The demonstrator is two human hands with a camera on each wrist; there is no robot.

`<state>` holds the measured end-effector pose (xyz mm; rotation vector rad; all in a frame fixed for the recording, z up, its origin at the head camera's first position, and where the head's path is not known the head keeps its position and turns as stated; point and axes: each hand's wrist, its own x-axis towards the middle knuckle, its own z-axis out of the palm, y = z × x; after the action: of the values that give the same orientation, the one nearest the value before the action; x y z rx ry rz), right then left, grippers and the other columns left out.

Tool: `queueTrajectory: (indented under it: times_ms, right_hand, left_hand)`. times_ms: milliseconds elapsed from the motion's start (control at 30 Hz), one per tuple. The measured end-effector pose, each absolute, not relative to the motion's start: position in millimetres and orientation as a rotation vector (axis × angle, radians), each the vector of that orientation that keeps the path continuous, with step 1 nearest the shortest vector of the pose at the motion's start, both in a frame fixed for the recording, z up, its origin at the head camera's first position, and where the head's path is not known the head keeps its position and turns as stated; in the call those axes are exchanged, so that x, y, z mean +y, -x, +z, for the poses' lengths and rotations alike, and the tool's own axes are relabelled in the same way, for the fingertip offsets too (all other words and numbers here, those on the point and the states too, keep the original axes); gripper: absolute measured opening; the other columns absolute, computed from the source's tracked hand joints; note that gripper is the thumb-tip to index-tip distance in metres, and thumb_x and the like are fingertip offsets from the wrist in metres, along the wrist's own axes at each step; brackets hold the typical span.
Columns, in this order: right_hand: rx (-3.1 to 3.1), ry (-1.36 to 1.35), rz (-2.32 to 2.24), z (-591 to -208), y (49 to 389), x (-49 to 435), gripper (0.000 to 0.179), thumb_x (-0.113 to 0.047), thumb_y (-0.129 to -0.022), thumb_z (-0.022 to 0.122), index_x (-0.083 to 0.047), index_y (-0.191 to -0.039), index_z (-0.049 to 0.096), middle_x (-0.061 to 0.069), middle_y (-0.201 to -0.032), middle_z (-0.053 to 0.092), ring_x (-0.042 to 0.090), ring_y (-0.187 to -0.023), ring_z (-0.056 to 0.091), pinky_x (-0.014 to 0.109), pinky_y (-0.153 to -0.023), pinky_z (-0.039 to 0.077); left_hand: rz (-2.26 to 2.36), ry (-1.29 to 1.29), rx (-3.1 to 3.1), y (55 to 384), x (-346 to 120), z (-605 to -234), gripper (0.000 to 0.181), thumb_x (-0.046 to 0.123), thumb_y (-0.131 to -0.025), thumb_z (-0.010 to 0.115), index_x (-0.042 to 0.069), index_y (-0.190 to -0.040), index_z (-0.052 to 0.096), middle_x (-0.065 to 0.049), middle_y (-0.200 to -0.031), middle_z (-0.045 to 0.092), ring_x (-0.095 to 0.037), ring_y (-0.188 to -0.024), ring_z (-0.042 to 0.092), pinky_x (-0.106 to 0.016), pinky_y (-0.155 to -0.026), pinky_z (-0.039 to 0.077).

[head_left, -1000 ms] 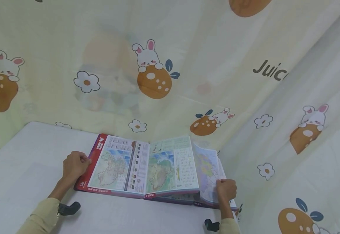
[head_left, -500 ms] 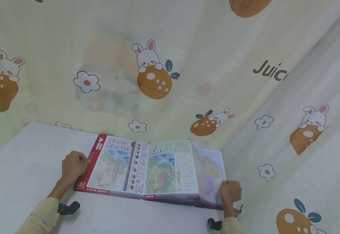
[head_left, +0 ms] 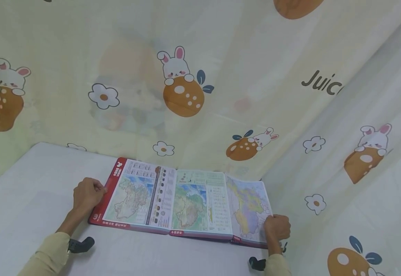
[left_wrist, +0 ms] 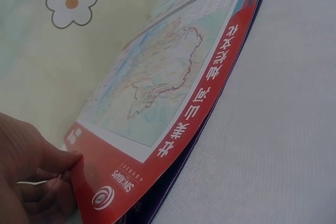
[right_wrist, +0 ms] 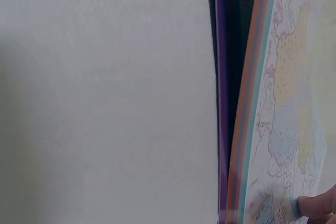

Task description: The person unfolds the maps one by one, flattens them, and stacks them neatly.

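Note:
A folding map [head_left: 200, 207] lies spread across the table in three panels, its left one bordered in red with white lettering. My left hand [head_left: 88, 195] pinches the left red edge; in the left wrist view the thumb and curled fingers [left_wrist: 39, 174] are at that edge near the corner logo. At the far right, my right hand [head_left: 277, 229] grips the outer edge of the right panel [head_left: 248, 207], which carries a purple and yellow map. In the right wrist view the thumb [right_wrist: 317, 205] presses on that panel's face, and a dark purple-edged layer [right_wrist: 223, 98] shows beneath it.
The map rests on a white-covered table [head_left: 145, 257]. A pale curtain [head_left: 134, 57] printed with rabbits, fruit and flowers hangs right behind it and along the right side. Black wrist camera mounts [head_left: 81, 245] are on both forearms.
My right hand has moved right and slightly toward me, drawing the right panel out flatter. The middle panel has dropped lower. My left hand stays in place.

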<state>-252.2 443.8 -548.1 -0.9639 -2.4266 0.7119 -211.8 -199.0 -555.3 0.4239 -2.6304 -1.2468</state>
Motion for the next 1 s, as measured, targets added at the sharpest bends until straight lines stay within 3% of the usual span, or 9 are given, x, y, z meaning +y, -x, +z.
queueTrajectory:
  times_ms: [400, 733, 1000]
  right_hand:
    - [-2.410, 1.051, 0.701, -555, 255, 450, 0.032, -0.007, -0.102, 0.054, 0.013, -0.113, 0.075, 0.037, -0.109, 0.075, 0.049, -0.091, 0.068, 0.048, -0.072, 0.042]
    - [-2.421, 1.099, 0.712, -561, 254, 453, 0.031, -0.013, -0.102, 0.060, 0.010, -0.116, 0.076, 0.034, -0.115, 0.076, 0.049, -0.097, 0.067, 0.043, -0.069, 0.037]
    - [-2.412, 1.154, 0.655, -571, 259, 456, 0.037, -0.009, -0.094, 0.061, 0.005, -0.126, 0.073, 0.031, -0.126, 0.074, 0.050, -0.110, 0.068, 0.056, -0.086, 0.046]
  left_hand:
    - [-1.235, -0.441, -2.632, 210, -201, -552, 0.024, 0.008, -0.097, 0.077, -0.015, -0.102, 0.072, -0.030, -0.089, 0.073, -0.031, -0.072, 0.066, -0.037, -0.060, 0.053]
    - [-1.214, -0.459, -2.612, 211, -203, -557, 0.023, 0.008, -0.096, 0.077, -0.014, -0.100, 0.073, -0.029, -0.088, 0.074, -0.033, -0.071, 0.066, -0.034, -0.059, 0.050]
    - [-1.127, -0.457, -2.550, 205, -197, -561, 0.020, 0.007, -0.095, 0.078, -0.010, -0.088, 0.071, -0.027, -0.078, 0.073, -0.028, -0.062, 0.062, -0.032, -0.055, 0.042]
